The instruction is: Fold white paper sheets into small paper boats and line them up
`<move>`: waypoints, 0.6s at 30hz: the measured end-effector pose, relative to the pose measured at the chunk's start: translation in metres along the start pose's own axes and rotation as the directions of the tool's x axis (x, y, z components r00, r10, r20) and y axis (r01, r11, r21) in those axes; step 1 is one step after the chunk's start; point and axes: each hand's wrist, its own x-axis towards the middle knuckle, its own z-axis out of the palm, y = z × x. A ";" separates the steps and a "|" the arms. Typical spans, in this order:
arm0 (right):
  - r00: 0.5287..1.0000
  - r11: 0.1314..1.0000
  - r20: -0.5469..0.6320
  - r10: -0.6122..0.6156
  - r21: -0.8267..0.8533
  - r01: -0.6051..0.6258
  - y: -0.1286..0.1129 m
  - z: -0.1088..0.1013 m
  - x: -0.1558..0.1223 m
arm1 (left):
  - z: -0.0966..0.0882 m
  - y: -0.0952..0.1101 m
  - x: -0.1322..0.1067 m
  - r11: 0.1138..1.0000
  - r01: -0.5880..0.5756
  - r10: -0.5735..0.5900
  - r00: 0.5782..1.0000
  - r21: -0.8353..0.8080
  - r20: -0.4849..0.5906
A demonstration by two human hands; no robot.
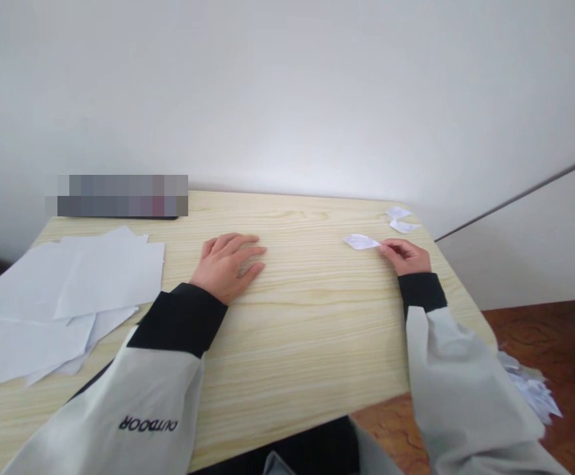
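Note:
My left hand (228,264) lies flat on the light wooden table (307,343), fingers stretched out, holding nothing. My right hand (406,255) is near the table's far right side, its fingertips pinched on the end of a small folded white paper piece (361,242) that rests on the tabletop. Both arms wear grey sleeves with black cuffs.
Several loose white paper sheets (69,290) lie spread at the table's left. Two more small folded paper pieces (401,220) sit at the far right corner. A dark flat object (119,204) lies at the back left edge. Crumpled white paper (535,389) lies on the reddish-brown floor at right.

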 end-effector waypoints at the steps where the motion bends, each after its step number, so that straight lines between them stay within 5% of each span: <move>1: 1.000 1.000 -0.020 0.020 -0.015 -0.020 0.010 -0.006 0.002 | 0.002 0.003 0.001 0.999 0.012 -0.012 1.000 0.042 0.011; 8: 0.993 0.992 -0.056 0.100 -0.067 -0.104 0.065 -0.038 0.015 | 0.000 0.010 0.002 0.987 0.032 -0.052 0.990 0.158 0.130; 18: 0.982 0.974 -0.071 0.177 -0.134 -0.185 0.100 -0.080 0.027 | 0.003 0.010 0.005 0.988 0.055 -0.070 0.993 0.147 0.096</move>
